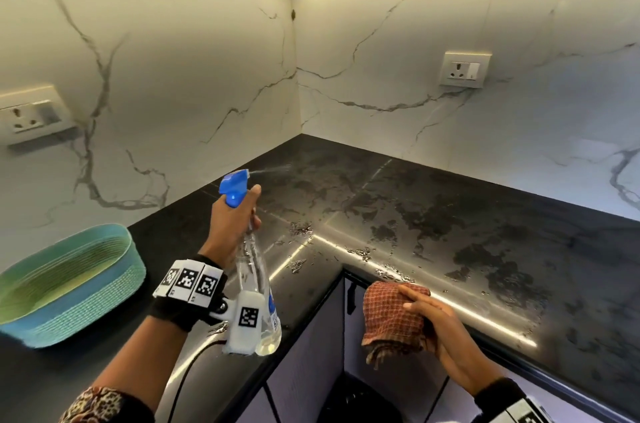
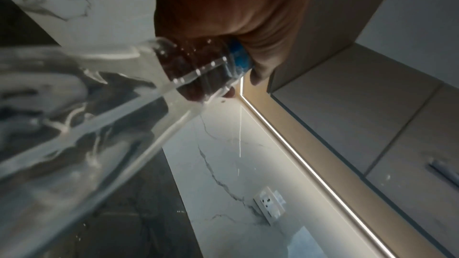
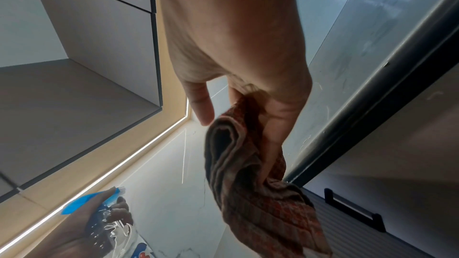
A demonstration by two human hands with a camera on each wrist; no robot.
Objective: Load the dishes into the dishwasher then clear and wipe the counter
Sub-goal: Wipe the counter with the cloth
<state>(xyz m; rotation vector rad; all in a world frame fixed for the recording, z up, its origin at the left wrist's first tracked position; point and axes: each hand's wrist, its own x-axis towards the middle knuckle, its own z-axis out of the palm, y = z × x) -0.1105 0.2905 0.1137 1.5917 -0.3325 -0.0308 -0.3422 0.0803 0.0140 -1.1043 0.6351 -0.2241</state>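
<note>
Left hand (image 1: 232,225) curled round the neck of a clear spray bottle (image 1: 258,287), blue trigger head (image 1: 235,188) aimed toward 1 o'clock, fine mist leaving the nozzle over the black desk (image 1: 450,215). Bottle held above the desk's inner corner, near 7 o'clock of the wet patches and droplets (image 1: 360,253). Right hand (image 1: 440,329) at 5 o'clock, just off the desk edge, pinching a folded red-brown checked cloth (image 1: 391,318) between thumb and fingers; cloth hanging in front of the cabinet. Teal oval basket (image 1: 69,284) resting on the desk at 9 o'clock, well apart from both hands.
</note>
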